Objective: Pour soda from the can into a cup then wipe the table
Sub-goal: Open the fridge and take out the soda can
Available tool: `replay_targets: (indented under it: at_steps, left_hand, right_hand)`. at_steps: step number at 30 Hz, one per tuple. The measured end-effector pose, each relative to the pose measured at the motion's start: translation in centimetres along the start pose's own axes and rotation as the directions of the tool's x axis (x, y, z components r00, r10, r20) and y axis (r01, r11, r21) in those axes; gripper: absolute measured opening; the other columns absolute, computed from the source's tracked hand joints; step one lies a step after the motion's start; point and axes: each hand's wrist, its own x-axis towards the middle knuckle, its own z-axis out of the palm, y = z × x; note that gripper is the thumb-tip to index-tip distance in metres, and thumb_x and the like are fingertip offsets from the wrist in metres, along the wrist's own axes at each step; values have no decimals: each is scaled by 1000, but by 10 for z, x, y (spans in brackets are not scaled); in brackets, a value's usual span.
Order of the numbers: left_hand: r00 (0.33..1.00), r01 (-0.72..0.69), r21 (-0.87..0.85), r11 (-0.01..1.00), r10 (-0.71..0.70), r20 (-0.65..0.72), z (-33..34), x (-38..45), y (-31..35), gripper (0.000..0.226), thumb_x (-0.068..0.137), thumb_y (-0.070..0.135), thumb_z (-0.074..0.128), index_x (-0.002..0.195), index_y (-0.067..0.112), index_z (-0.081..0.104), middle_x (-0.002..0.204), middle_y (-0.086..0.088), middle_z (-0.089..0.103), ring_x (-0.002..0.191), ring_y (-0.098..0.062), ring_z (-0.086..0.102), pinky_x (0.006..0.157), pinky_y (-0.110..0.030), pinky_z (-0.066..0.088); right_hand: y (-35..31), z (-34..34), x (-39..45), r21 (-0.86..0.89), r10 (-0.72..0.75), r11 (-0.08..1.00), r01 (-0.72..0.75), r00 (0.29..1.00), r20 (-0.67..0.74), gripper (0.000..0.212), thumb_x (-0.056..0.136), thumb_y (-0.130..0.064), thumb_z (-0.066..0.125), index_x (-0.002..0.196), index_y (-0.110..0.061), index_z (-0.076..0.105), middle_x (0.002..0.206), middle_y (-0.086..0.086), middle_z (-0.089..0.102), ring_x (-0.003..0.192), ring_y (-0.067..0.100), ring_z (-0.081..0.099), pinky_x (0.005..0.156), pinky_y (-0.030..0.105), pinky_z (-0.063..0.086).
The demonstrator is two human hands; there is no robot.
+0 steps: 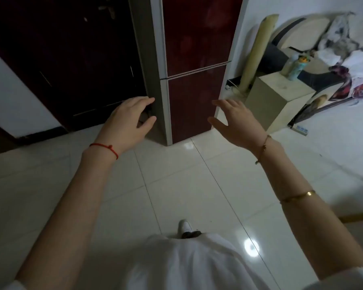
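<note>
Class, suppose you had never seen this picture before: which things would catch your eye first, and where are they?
Two bare hands reach forward at mid-frame, the left hand with a red string bracelet, the right hand with thin gold bracelets; both are open and empty. Beyond them stands a tall dark red two-door fridge, and glossy white floor tiles fill the foreground.

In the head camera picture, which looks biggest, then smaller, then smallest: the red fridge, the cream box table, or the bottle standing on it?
1. Red fridge, biggest by far.
2. Cream box table.
3. Bottle, smallest.
All three stand about equally far from the camera, so the order looks safe.
</note>
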Motion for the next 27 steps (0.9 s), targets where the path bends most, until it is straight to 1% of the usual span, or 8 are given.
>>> replay_targets:
  at_steps: [3, 6, 10, 15, 19, 23, 27]
  left_hand:
    - [999, 22, -14, 1000, -22, -47, 1, 38, -6, 52, 100, 30, 51, 148, 18, 39, 154, -3, 38, 143, -19, 32, 117, -35, 26]
    - [998, 45, -5, 999, -45, -54, 2, 68, -11, 51, 100, 30, 50, 148, 18, 39, 153, -2, 39, 142, -18, 33, 116, -32, 26]
    - [994, 74, 5, 997, -74, -81, 5, 99, -29, 50, 100, 29, 50, 148, 17, 40, 153, -2, 40, 141, -18, 34, 112, -25, 23]
    - [989, 114, -8, 993, -114, -89, 11, 138, -64, 50, 100, 30, 50, 148, 18, 40, 152, -1, 40, 141, -17, 35, 115, -29, 26]
    - [988, 127, -10, 992, -127, -93, 12, 179, -98, 50, 100, 30, 50, 148, 18, 40, 152, 0, 40, 140, -17, 36, 110, -23, 23]
    - [989, 117, -21, 993, -118, -86, 6, 229, -136, 51, 100, 31, 50, 148, 18, 40, 152, 0, 41, 139, -16, 37, 110, -25, 26]
    - [992, 101, -49, 994, -105, -68, -7, 283, -175, 51, 100, 31, 50, 148, 20, 39, 152, 1, 41, 137, -15, 39, 108, -22, 27]
  right_hand:
    - [15, -2, 42, 31, -17, 999, 17, 1000, -12, 55, 97, -45, 47, 144, -15, 41, 144, 6, 48, 136, 27, 39, 112, 43, 36]
    - [22, -2, 84, 43, -45, 998, 45, 999, 1, 55, 97, -43, 48, 143, -14, 42, 143, 7, 50, 134, 28, 41, 111, 43, 36]
    - [23, 4, 133, 64, -85, 994, 86, 996, -15, 53, 97, -41, 49, 141, -12, 45, 140, 10, 52, 130, 31, 45, 109, 46, 38]
    - [19, 26, 188, 106, -115, 988, 114, 993, 1, 51, 97, -38, 51, 141, -12, 45, 137, 10, 53, 129, 31, 45, 107, 46, 39]
    - [15, 45, 235, 124, -105, 987, 101, 994, 22, 50, 97, -36, 52, 140, -12, 45, 136, 11, 54, 127, 32, 46, 105, 48, 41]
    - [9, 62, 289, 150, -87, 985, 81, 996, 34, 50, 97, -37, 52, 140, -11, 45, 135, 11, 55, 126, 33, 47, 104, 49, 42]
    - [-5, 71, 350, 176, -49, 983, 42, 998, 35, 50, 97, -37, 51, 139, -10, 47, 134, 11, 55, 126, 32, 48, 105, 47, 42]
